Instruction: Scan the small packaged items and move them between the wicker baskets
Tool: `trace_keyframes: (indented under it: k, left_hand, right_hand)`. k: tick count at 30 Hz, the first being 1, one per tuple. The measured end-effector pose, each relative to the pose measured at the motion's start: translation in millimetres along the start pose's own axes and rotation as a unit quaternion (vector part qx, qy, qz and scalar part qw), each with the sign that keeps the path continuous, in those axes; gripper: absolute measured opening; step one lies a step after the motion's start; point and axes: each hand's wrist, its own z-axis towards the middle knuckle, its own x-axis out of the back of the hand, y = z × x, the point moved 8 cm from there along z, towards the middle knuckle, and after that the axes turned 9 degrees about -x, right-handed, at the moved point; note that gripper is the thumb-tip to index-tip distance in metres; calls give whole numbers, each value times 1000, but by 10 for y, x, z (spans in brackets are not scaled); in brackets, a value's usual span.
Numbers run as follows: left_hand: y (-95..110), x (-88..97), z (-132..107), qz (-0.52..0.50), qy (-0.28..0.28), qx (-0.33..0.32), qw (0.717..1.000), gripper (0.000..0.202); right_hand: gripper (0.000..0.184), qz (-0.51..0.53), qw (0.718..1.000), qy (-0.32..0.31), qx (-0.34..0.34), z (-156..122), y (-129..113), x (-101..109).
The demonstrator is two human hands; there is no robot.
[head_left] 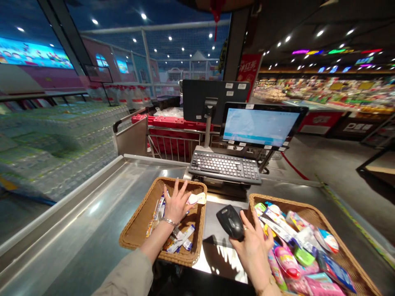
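Observation:
My left hand (176,203) hovers over the left wicker basket (138,226) with fingers spread, while a small pink and yellow packet (196,199) sits between thumb and forefinger. A few snack packets (182,240) lie in that basket. My right hand (254,246) grips a black barcode scanner (231,222) between the two baskets. The right wicker basket (352,257) is full of several colourful sweets and packets (293,250).
A keyboard (225,166) and a lit checkout screen (261,125) stand just beyond the baskets on the steel counter (101,213). A second monitor's back (212,98), a red crate and stacked water bottles (55,144) lie behind; shop aisles stretch right.

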Motion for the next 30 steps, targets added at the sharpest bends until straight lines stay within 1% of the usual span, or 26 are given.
trace_keyframes:
  k: [4,8,13,15,21,24,30]
  left_hand:
    - [115,26,78,-4,8,-6,1000,41]
    - [211,48,151,-5,12,-14,1000,43]
    - [305,56,229,-10,19,-25,999,43]
    - [341,66,254,-13,33,-32,999,42]
    - [424,134,283,-17,123,-54,991,37]
    - [453,145,298,-21,136,-59,989,34]
    - [504,176,335,-22,140,-67,988,32]
  right_hand:
    - [13,-1,1000,-17,-1,-5,-13,-10]
    - [15,2,1000,-16,-2,3,-8,-3]
    - [17,11,1000,-16,-7,17,-12,79]
    - [19,15,1000,-19,-17,20,-5,112]
    - [23,19,998,-36,-39,30,40,103]
    - [25,20,998,-34,-43,24,60,105]
    - [24,34,997,-41,-57,25,84,132]
